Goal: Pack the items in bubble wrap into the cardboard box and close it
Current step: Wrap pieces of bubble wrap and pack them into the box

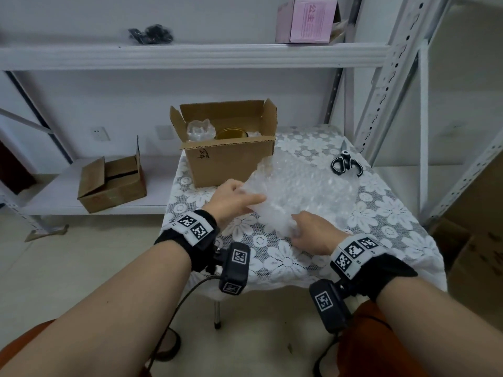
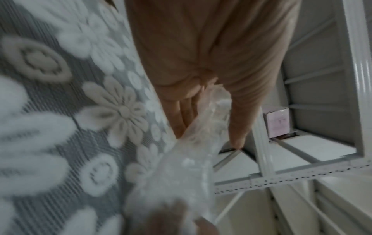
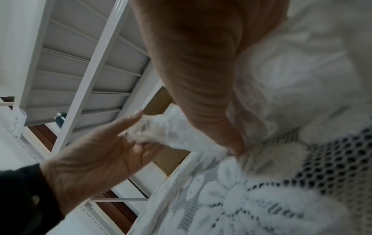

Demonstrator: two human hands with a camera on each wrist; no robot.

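At a small table (image 1: 402,229) draped in a white floral lace cloth (image 1: 285,261), I hold a loose sheet of bubble wrap (image 1: 304,191) with both hands. My left hand (image 1: 234,200) grips the sheet's left edge, thumb on top and fingers curled beneath it; the left wrist view shows the plastic pinched between thumb and fingers. My right hand (image 1: 313,235) has its fingers curled into the sheet's near edge, bunching the plastic against the cloth near the table's front edge. The rest of the sheet lies spread across the middle of the table, its far left corner lifted against the front wall of the cardboard box (image 1: 231,164). That box stands open at the table's back left corner, flaps upright, and already holds a bubble-wrapped bundle (image 1: 200,129) on its left and a round gold tin (image 1: 231,133) beside it; how far the tin itself is wrapped I cannot tell. Black-handled scissors (image 1: 345,161) lie near the table's back right corner, well apart from my hands. Behind the table, a white metal shelving unit (image 1: 190,57) carries a pink box (image 1: 307,21) and a dark bundle (image 1: 151,34) on its upper shelf and a second, smaller cardboard box (image 1: 114,183) on its lower shelf to the left.
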